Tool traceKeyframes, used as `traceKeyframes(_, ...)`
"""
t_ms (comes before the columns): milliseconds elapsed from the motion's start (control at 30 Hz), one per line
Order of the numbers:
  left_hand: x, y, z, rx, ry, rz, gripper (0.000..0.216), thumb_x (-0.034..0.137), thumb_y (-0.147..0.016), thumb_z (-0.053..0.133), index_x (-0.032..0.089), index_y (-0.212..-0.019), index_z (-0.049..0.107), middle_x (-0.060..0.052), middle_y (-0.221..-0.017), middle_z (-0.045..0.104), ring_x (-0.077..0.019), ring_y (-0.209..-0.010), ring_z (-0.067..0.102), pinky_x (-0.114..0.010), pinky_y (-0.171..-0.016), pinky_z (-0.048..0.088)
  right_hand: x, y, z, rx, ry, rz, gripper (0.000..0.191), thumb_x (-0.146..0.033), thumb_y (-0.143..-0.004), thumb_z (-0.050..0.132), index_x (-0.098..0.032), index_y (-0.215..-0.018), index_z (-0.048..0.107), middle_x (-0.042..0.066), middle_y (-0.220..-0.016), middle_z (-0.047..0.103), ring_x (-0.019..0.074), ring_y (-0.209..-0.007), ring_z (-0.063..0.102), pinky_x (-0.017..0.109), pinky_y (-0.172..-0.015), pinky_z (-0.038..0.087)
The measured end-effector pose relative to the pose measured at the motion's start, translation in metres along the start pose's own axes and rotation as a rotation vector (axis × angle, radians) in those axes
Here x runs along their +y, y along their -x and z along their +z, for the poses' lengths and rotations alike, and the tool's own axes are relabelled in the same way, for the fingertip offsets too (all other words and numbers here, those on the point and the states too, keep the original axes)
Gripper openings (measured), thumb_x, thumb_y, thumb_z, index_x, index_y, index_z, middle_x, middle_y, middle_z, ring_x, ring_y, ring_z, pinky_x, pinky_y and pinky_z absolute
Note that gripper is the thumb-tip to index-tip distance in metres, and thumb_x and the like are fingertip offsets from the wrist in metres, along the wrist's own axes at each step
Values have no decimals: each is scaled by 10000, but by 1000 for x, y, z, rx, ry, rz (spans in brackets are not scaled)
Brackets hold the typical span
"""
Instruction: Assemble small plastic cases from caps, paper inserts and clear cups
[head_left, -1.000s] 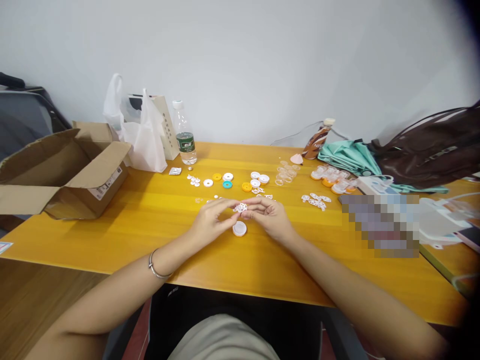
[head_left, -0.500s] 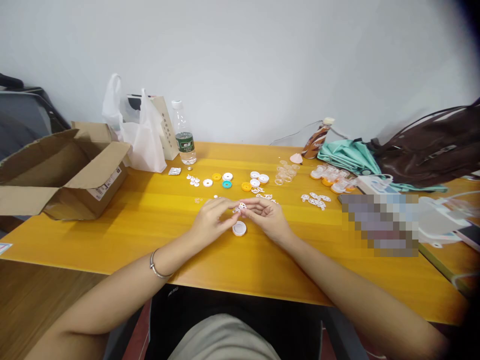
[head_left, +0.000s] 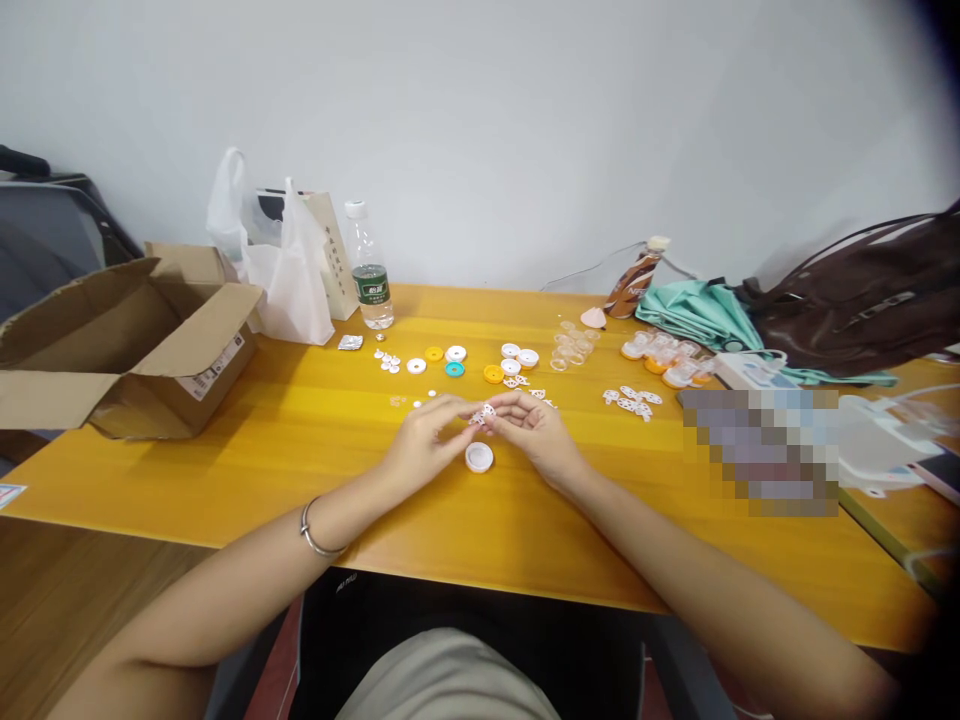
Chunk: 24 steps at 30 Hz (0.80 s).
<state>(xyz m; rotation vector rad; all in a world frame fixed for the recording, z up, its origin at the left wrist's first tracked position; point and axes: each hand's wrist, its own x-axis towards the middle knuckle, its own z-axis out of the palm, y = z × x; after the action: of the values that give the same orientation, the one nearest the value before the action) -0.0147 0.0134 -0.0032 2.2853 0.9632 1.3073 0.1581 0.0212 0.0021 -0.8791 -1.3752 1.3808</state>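
Between the fingertips of both hands is a small white plastic piece with cut-out holes. My left hand pinches it from the left, and my right hand grips it from the right. Just below the fingers, a round white cap with an orange rim lies on the table. Beyond my hands sit more white cut-out pieces, several white round caps, a yellow cap and a teal cap. Tiny white discs lie further left.
On the left stand an open cardboard box, a white plastic bag and a water bottle. Clear rings, loose white pieces, capped containers, a brown drink bottle, teal cloth and a brown bag are on the right.
The white piece has turned slightly and shifted a little to the right between my fingertips. My hands otherwise stay in nearly the same place.
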Motion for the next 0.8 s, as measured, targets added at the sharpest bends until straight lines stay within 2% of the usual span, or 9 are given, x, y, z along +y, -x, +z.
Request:
traceKeyframes(200, -2, 0, 1, -17, 54, 1, 238, 199, -813, 548, 189, -1039, 621, -70, -938, 650, -144, -854, 595, -284, -788, 472, 3, -1, 0, 0, -9, 60, 205, -295, -635, 713, -176, -755, 597, 0, -729, 675, 112, -673, 624, 285, -737, 494)
traceKeyframes(367, 3, -2, -1, -18, 31, -49, 218, 240, -793, 580, 180, -998, 624, -55, -872, 652, -138, -807, 594, -270, -756, 477, 2, -3, -1, -3, -14, 51, 190, -282, -639, 712, -173, -744, 596, 2, -745, 673, 109, -704, 620, 267, -733, 481)
traceKeyframes(533, 1, -2, 0, -39, 78, -214, 251, 315, -753, 619, 161, -951, 631, -63, -892, 677, -152, -799, 624, -285, -757, 496, 0, -3, -2, 20, -6, 36, 210, -294, -629, 720, -170, -735, 588, -8, -701, 645, 100, -648, 593, 263, -694, 473)
traceKeyframes(667, 0, -4, 1, -108, 251, -352, 213, 323, -762, 599, 148, -871, 651, -63, -856, 696, -157, -768, 644, -276, -717, 515, -1, -2, -3, 43, 31, -3, 210, -311, -639, 711, -176, -738, 585, -19, -662, 613, 97, -614, 572, 263, -674, 467)
traceKeyframes(800, 0, -7, 1, -123, 392, -437, 224, 337, -764, 593, 138, -843, 657, -59, -824, 698, -150, -753, 643, -268, -718, 511, -1, -2, -4, 17, 50, -43, 180, -312, -658, 692, -190, -750, 598, -16, -672, 613, 106, -635, 573, 270, -691, 468)
